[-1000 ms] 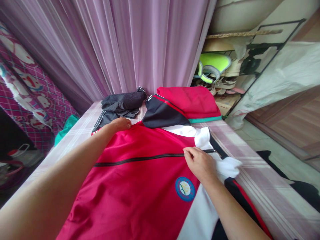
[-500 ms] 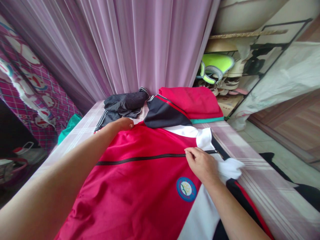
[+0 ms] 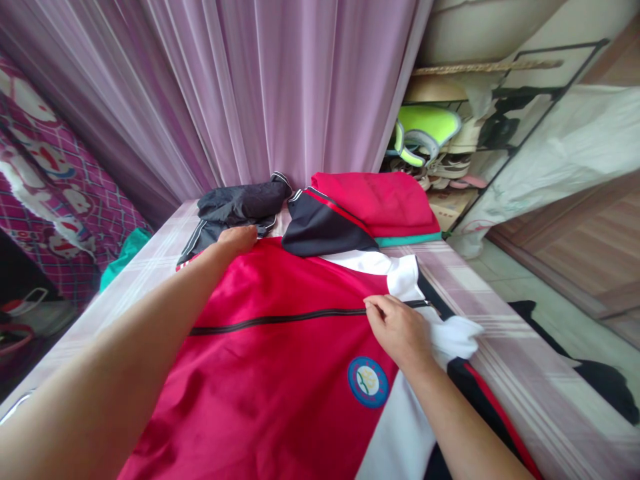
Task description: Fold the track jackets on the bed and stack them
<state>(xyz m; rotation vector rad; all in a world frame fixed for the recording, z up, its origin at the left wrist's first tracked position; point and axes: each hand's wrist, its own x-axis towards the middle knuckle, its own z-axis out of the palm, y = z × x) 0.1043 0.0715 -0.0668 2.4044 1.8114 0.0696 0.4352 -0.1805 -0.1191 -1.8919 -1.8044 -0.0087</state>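
A: Jacket (image 3: 280,373) lies flat on the tabletop (image 3: 505,313), red front up, white and black at the collar end. Where is each hand?

B: Left hand (image 3: 239,238) at the far hem, fingers curled down onto the red cloth, pinning it. Can't tell whether it pinches the cloth or only presses. Right hand (image 3: 397,330) near the collar, thumb and forefinger closed on the zip (image 3: 280,319), at what looks like the slider.

A: Axis of the zip?

B: Runs left to right across the view, from the hem side toward the collar (image 3: 407,277). The closed part stretches left of the right hand, toward the left one. Beyond the fingers, a short black stretch continues right, onto the white cloth.

A: So which hand is nearer the zip?

B: Right hand, on it. The left sits well apart from the line, beyond it, at the hem's edge.

A: Around it?

B: Dark grey garment (image 3: 240,207) just past the left hand, nearly touching. Folded red pile (image 3: 385,200) behind, a black-and-red sleeve (image 3: 320,230) lying against it. Lilac curtain (image 3: 280,87) at the back, shoe rack (image 3: 450,153) to the right.
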